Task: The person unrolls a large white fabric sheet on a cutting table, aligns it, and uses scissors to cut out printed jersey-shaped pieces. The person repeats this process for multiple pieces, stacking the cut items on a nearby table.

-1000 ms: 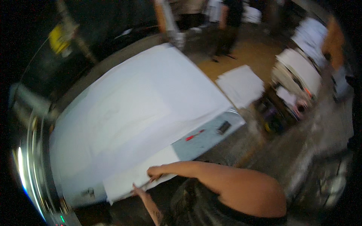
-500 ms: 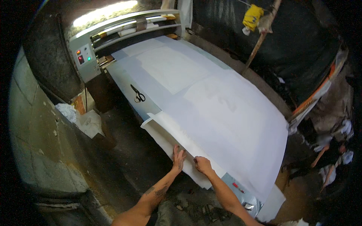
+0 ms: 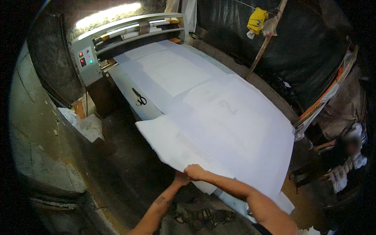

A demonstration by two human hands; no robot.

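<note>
A large white sheet point(image 3: 250, 129) with faint grey markings lies spread over a long flat table. Its near left edge hangs past the table side, above the dark floor. My right hand point(image 3: 196, 172) is closed on that edge, its fingers curled over. Just to its left and slightly lower, my left hand point(image 3: 181, 178) meets the same edge; its fingers are hidden behind the sheet and the right hand. Black-handled scissors point(image 3: 140, 98) rest on the table's left margin, beyond the hands. A paler rectangular sheet point(image 3: 176, 76) lies farther up the table.
A grey roller machine point(image 3: 88, 64) with lit indicators stands at the table's far end. Crumpled white material point(image 3: 90, 127) lies low on the left by the wall. At the far right is another person point(image 3: 333, 156). A wooden pole point(image 3: 264, 51) leans against dark sheeting.
The sheet's folded-up near left flap now lies flat and outspread. My right hand has moved left, beside my left hand, which has dropped slightly. The view has shifted a little.
</note>
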